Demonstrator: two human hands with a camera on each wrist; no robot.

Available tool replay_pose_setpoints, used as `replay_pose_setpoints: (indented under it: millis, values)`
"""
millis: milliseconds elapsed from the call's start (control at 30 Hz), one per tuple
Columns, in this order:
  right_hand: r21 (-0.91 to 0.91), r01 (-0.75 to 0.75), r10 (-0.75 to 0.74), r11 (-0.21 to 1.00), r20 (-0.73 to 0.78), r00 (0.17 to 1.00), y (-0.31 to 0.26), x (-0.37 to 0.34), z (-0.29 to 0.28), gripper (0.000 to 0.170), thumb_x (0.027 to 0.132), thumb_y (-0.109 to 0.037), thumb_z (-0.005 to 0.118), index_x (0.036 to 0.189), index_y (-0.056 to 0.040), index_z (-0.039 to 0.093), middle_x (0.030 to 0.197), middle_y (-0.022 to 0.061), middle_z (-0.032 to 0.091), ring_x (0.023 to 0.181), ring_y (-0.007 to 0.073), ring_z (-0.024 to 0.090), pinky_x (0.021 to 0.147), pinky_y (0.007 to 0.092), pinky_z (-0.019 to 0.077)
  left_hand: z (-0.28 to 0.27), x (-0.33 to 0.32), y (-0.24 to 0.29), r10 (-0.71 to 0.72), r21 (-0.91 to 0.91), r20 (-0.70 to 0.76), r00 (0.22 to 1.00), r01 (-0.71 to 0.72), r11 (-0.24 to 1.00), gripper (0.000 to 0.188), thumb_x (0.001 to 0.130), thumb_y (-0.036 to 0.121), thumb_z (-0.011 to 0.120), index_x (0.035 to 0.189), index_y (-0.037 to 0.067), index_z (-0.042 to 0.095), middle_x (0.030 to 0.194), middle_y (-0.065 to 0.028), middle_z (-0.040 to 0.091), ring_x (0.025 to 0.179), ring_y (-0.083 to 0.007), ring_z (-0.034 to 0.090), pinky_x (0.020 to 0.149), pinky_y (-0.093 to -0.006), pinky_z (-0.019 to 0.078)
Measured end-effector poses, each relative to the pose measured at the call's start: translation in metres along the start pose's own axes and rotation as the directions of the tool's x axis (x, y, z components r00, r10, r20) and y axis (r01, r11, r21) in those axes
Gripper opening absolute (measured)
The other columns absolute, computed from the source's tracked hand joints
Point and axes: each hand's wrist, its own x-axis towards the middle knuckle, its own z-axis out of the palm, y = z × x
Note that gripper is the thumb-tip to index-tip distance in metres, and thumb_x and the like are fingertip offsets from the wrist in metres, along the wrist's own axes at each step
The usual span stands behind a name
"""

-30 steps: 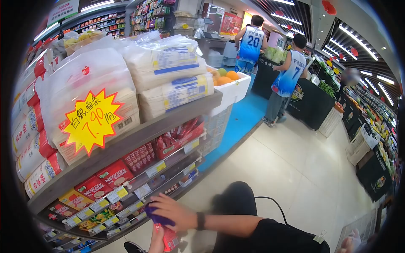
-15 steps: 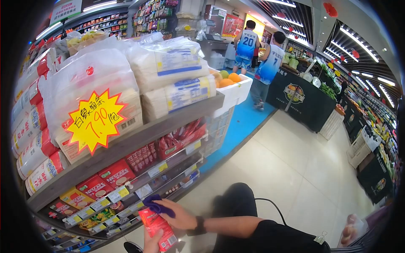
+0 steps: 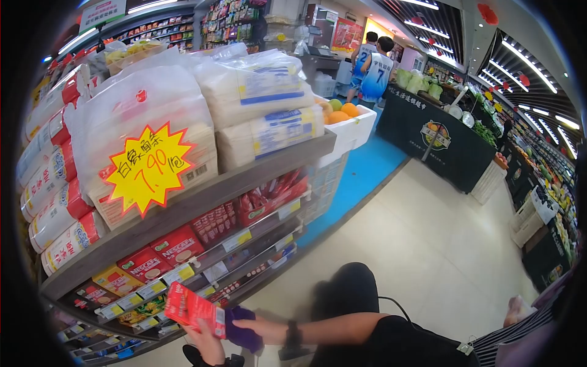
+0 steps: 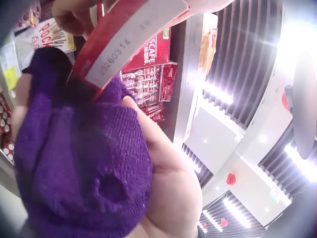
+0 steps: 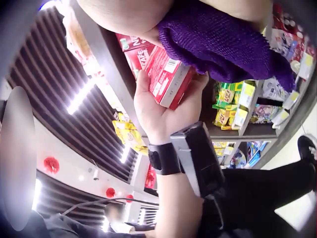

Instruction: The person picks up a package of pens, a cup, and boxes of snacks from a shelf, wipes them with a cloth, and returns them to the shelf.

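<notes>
My left hand [image 3: 209,347] grips a red carton [image 3: 188,306] in front of the lower shelves, its thumb and fingers on opposite sides. My right hand [image 3: 267,330] holds a crumpled purple cloth [image 3: 241,330] against the carton's near end. In the left wrist view, the purple cloth [image 4: 89,163] bunches over the right palm and reaches the carton's narrow side [image 4: 126,37], where a printed date shows. In the right wrist view, the left hand [image 5: 168,116] cradles the carton [image 5: 171,82] from below while the cloth [image 5: 223,44] drapes across it.
A shelf unit stands close on the left, with Nescafe boxes [image 3: 177,244] below and plastic-wrapped packs [image 3: 269,131] on top, beside a yellow price sign [image 3: 150,168]. A white crate of oranges [image 3: 351,122] adjoins it. Two people in blue-white jerseys [image 3: 376,73] stand farther off near produce counters [image 3: 428,131].
The carton has turned in my left hand, its far end swinging up and left. The cloth has shifted from the carton's upper end to its near end. The two people have moved farther away.
</notes>
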Motion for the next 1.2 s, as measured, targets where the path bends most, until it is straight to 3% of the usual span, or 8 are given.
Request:
replay_pose_setpoints:
  millis: [100, 233, 600, 733, 867, 967, 1100, 1200]
  values:
    - [0.332, -0.014, -0.011, 0.943, 0.073, 0.997, 0.015, 0.022, -0.022, 0.037, 0.101, -0.026, 0.059, 0.132, -0.0069, 0.053, 0.119, 0.0068, 0.067, 0.104, 0.0170, 0.067, 0.091, 0.0322, 0.0545, 0.002, -0.011, 0.006, -0.119, 0.365, 0.239, 0.964, 0.024, 0.931, 0.049, 0.103, 0.024, 0.057, 0.142, 0.000, 0.037, 0.131, -0.0116, 0.054, 0.111, -0.0188, 0.057, 0.100, -0.0354, 0.0442]
    - [0.426, 0.120, -0.157, 0.897, 0.052, 0.986, -0.022, 0.019, -0.023, 0.038, 0.105, -0.027, 0.049, 0.137, -0.0060, 0.051, 0.127, 0.0090, 0.065, 0.108, 0.0188, 0.066, 0.096, 0.0361, 0.0533, 0.024, -0.020, 0.018, -0.117, 0.240, 0.318, 0.941, 0.040, 0.970, 0.041, 0.101, 0.018, 0.057, 0.134, -0.003, 0.044, 0.123, -0.0107, 0.058, 0.107, -0.0173, 0.058, 0.094, -0.0331, 0.0474]
    - [0.136, -0.044, 0.036, 0.990, 0.064, 0.997, 0.003, -0.007, -0.004, 0.036, 0.100, -0.021, 0.060, 0.132, -0.0069, 0.054, 0.115, 0.0031, 0.066, 0.099, 0.0114, 0.065, 0.086, 0.0286, 0.0544, 0.020, -0.014, 0.013, -0.031, 0.319, 0.247, 0.969, -0.051, 0.946, 0.032, 0.098, 0.011, 0.060, 0.126, -0.003, 0.053, 0.113, -0.0112, 0.063, 0.102, -0.0184, 0.061, 0.093, -0.0325, 0.0483]
    - [0.307, 0.036, -0.082, 0.951, 0.136, 0.987, -0.016, -0.001, -0.017, 0.032, 0.101, -0.024, 0.055, 0.129, -0.0078, 0.056, 0.115, 0.0067, 0.068, 0.097, 0.0164, 0.068, 0.083, 0.0341, 0.0566, 0.020, -0.020, 0.013, -0.056, 0.353, 0.264, 0.963, -0.042, 0.935, 0.035, 0.098, 0.010, 0.060, 0.129, -0.002, 0.052, 0.117, -0.0116, 0.063, 0.107, -0.0194, 0.061, 0.096, -0.0337, 0.0476]
    - [0.416, 0.099, -0.168, 0.904, 0.134, 0.977, -0.032, 0.009, -0.032, 0.045, 0.104, -0.030, 0.046, 0.137, -0.0005, 0.051, 0.130, 0.0126, 0.064, 0.118, 0.0240, 0.062, 0.104, 0.0397, 0.0472, 0.015, -0.020, 0.016, -0.086, 0.429, 0.343, 0.935, -0.075, 0.900, 0.041, 0.097, 0.004, 0.057, 0.137, -0.001, 0.047, 0.121, -0.0105, 0.063, 0.108, -0.0207, 0.063, 0.098, -0.0341, 0.0476]
    - [0.438, 0.147, -0.214, 0.887, 0.109, 0.971, -0.055, -0.003, -0.018, 0.047, 0.104, -0.030, 0.045, 0.140, -0.0005, 0.049, 0.135, 0.0141, 0.060, 0.122, 0.0252, 0.060, 0.107, 0.0419, 0.0451, 0.021, -0.013, 0.021, -0.135, 0.215, 0.300, 0.944, 0.071, 0.974, 0.041, 0.097, 0.003, 0.054, 0.137, 0.000, 0.046, 0.123, -0.0100, 0.063, 0.113, -0.0198, 0.061, 0.102, -0.0348, 0.0453]
    - [0.384, 0.061, -0.136, 0.921, 0.171, 0.976, -0.052, -0.012, -0.014, 0.050, 0.105, -0.033, 0.043, 0.144, -0.0013, 0.045, 0.140, 0.0142, 0.057, 0.126, 0.0263, 0.058, 0.109, 0.0436, 0.0439, 0.031, -0.009, 0.020, -0.178, -0.271, 0.255, 0.950, 0.247, 0.930, 0.055, 0.101, 0.038, 0.057, 0.140, 0.002, 0.041, 0.130, -0.0103, 0.058, 0.116, -0.0227, 0.060, 0.103, -0.0414, 0.0475]
    - [0.319, 0.056, -0.127, 0.946, 0.207, 0.970, -0.021, -0.006, -0.021, 0.050, 0.105, -0.033, 0.046, 0.146, -0.0055, 0.044, 0.139, 0.0105, 0.058, 0.122, 0.0219, 0.060, 0.103, 0.0399, 0.0478, 0.018, -0.004, 0.016, -0.210, -0.305, 0.401, 0.892, 0.346, 0.887, 0.063, 0.099, 0.050, 0.051, 0.143, 0.006, 0.040, 0.134, -0.0102, 0.056, 0.120, -0.0254, 0.059, 0.103, -0.0452, 0.0480]
